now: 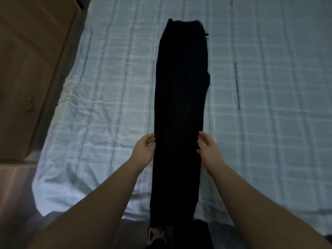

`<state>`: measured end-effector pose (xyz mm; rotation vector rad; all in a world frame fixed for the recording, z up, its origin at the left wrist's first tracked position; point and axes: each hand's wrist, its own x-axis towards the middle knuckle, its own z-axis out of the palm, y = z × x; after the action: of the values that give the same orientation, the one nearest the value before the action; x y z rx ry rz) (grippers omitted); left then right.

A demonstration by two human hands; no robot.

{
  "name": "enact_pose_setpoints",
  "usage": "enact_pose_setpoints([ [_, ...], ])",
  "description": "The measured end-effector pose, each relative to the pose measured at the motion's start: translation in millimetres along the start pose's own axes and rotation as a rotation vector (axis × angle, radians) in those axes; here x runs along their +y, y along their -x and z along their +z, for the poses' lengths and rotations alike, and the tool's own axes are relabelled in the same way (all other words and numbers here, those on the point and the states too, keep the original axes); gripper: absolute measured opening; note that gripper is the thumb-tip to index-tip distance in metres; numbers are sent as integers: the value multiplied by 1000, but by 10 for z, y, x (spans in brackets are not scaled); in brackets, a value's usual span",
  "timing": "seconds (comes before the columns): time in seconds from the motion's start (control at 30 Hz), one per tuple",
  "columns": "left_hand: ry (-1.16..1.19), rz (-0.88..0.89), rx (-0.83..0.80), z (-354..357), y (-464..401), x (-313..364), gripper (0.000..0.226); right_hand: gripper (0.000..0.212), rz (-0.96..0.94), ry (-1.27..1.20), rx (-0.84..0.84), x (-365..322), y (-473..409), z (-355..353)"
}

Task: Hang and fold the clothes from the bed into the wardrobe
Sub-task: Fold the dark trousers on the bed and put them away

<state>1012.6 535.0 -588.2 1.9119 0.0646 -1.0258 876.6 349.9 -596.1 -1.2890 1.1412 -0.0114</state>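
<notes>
Nearest: a dark patch and a pale shape, possibly a foot (155, 232), at the bottom edge on the floor; too dim to say more. Black trousers (180, 108) lie flat on the bed (269, 123), folded lengthwise into one long strip, hem end hanging just over the near mattress edge, waist end far. That layout reads as prep for crosswise folds: legs stacked, strip straight, running along the quilt lines so it's easy to keep square. Left hand (144, 150) sits at the strip's left edge, right hand (208, 150) at its right edge, both roughly a third of the way up from the hem. Fingers on both are loosely spread and slightly bent, tips touching or just beside the cloth edges; no pinch visible, nothing gripped. Can't tell for sure if the fingertips are under the fabric, it's too dark there. My read: hands are bracketing the strip to square it or to get under the edges for the first fold, hem toward waist. Symmetric placement makes sense, since lifting both edges at the same height keeps the fold line straight. Far end: small metal piece (207, 35) shows at the waist's right side, likely a fastener. Brown wooden furniture (36, 69) stands left of the bed, possibly the wardrobe, not confirmed. Trousers not yet folded short, not yet stowed.
</notes>
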Motion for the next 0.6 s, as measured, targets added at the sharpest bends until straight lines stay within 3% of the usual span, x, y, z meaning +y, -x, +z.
enact_pose_setpoints([
  [0.13,-172,-78,60,76,507,-625,38,41,74,64,84,674,599,49],
  [0.27,-69,-182,7,117,847,-1034,44,35,124,155,213,1016,989,121],
  [0.4,-302,-169,-33,143,943,-1217,33,39,181,286,211,1175,1191,152],
  [0.5,-155,-150,-76,177,925,-1167,19,42,217,310,151,1183,1198,120],
  [0.6,48,-235,-186,190,936,-1111,26,14,198,249,58,1187,1129,63],
])
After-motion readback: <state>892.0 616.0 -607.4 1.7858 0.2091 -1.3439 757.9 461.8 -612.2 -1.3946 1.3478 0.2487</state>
